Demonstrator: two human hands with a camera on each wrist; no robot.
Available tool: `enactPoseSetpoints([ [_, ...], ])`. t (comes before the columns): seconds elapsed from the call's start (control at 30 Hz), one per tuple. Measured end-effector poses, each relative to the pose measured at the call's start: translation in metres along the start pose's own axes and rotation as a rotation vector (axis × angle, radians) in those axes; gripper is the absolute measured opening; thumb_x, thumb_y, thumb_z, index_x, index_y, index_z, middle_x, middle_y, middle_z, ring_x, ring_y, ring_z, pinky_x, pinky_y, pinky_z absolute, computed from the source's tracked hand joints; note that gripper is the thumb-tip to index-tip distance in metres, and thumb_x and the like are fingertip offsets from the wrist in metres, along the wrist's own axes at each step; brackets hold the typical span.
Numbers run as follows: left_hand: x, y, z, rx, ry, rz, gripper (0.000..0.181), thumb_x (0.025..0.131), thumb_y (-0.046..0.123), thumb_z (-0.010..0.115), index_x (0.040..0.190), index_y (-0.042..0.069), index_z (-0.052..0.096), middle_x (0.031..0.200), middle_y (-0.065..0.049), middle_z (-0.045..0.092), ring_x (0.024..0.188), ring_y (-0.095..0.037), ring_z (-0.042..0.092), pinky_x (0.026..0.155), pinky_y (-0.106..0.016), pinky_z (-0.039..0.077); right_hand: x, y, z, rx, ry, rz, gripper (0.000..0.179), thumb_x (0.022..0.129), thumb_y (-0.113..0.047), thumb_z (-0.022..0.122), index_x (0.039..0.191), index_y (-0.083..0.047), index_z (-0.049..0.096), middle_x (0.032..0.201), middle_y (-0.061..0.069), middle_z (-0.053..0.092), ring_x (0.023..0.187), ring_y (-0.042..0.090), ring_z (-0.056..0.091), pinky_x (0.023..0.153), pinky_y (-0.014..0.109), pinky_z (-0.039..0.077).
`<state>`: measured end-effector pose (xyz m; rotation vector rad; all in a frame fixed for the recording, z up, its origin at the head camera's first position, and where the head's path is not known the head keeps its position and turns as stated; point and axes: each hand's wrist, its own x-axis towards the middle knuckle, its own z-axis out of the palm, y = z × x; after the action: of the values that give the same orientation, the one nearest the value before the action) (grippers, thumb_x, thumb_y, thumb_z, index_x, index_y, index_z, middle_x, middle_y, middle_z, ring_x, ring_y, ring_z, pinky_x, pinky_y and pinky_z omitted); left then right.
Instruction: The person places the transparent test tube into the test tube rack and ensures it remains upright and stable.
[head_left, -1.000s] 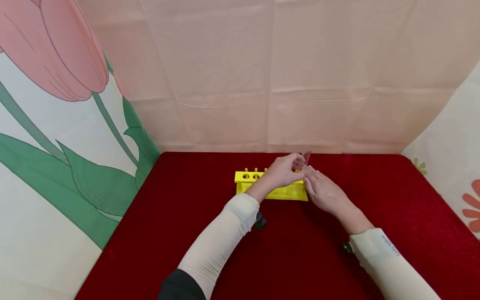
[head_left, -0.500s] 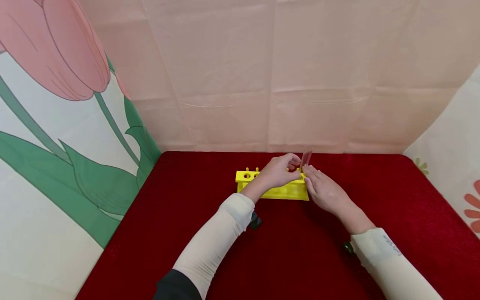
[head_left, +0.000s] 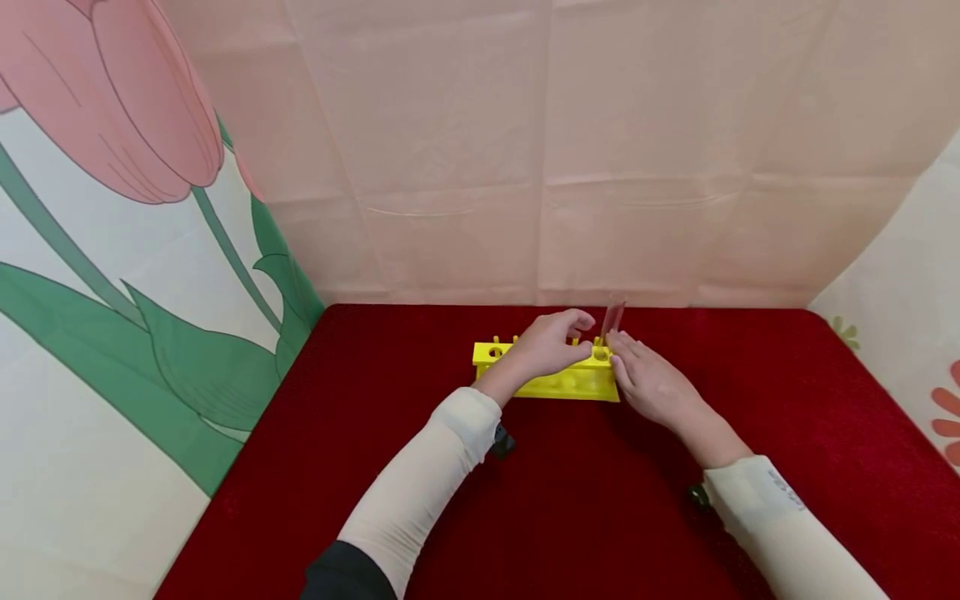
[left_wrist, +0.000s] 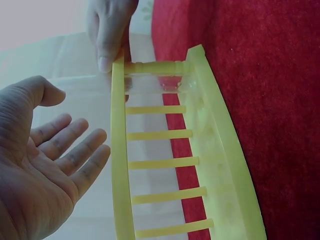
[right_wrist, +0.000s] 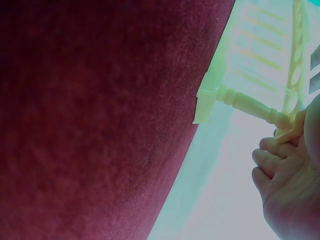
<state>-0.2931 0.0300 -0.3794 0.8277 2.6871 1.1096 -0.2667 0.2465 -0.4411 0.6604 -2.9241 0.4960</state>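
A yellow test tube rack [head_left: 551, 387] stands on the red-covered table, with a row of holes along its top plate. One clear test tube [head_left: 612, 317] stands upright at its right end; the left wrist view shows the tube's lower part [left_wrist: 172, 85] inside the end slot. My left hand [head_left: 551, 343] hovers over the rack's middle, its fingers loosely bent and apart, holding nothing. My right hand [head_left: 654, 379] grips the rack's right end by the top plate, thumb on one side and fingers on the other in the left wrist view. It hides that corner.
The red tabletop [head_left: 600, 500] spreads around the rack. Behind its far edge hangs a beige cloth [head_left: 480, 167], and a tulip-printed cloth [head_left: 97, 275] hangs on the left. A dark wrist camera [head_left: 502, 442] sits under the left cuff.
My left hand has let go of the test tube and drawn back to the left, its fingers opening. The tube stays standing in the rack. My right hand has hardly moved.
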Motion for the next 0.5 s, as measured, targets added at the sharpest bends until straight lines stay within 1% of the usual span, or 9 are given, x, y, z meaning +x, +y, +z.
enactPoseSetpoints([
  [0.1,-0.0016,-0.0008,-0.0018,0.009,-0.007,-0.004,0.041,0.098,0.024,0.065,0.138,0.016,0.058,0.135,0.004,0.063,0.123,-0.016,0.061,0.1,-0.027,0.05,0.0,0.0002,-0.0005,0.003,-0.01,0.013,0.054,0.11,-0.025,0.039,0.153,0.006,0.033,0.158,0.027,0.034,0.148,0.044,0.029,0.118,0.059,0.025],
  [0.23,-0.0033,-0.0035,-0.0044,0.027,-0.009,0.003,0.042,0.098,0.024,0.065,0.139,0.016,0.057,0.138,0.003,0.062,0.123,-0.015,0.061,0.1,-0.027,0.05,-0.0003,0.0004,-0.0011,0.004,-0.024,0.028,0.055,0.11,-0.027,0.037,0.155,0.005,0.031,0.16,0.026,0.032,0.149,0.043,0.027,0.118,0.058,0.024],
  [0.4,-0.0057,-0.0075,-0.0076,0.074,0.001,0.0,0.043,0.097,0.026,0.066,0.138,0.018,0.058,0.138,0.005,0.062,0.12,-0.012,0.061,0.097,-0.027,0.051,0.0002,0.0012,-0.0008,-0.002,-0.023,0.017,0.056,0.111,-0.029,0.034,0.154,0.006,0.031,0.159,0.027,0.032,0.149,0.043,0.028,0.118,0.058,0.024],
  [0.5,-0.0072,-0.0101,-0.0092,0.082,0.004,-0.01,0.042,0.097,0.026,0.065,0.138,0.019,0.058,0.137,0.007,0.062,0.12,-0.012,0.06,0.097,-0.028,0.052,0.0001,0.0011,-0.0009,-0.007,-0.024,0.014,0.056,0.111,-0.03,0.032,0.154,0.006,0.031,0.159,0.027,0.032,0.149,0.043,0.027,0.118,0.058,0.024],
])
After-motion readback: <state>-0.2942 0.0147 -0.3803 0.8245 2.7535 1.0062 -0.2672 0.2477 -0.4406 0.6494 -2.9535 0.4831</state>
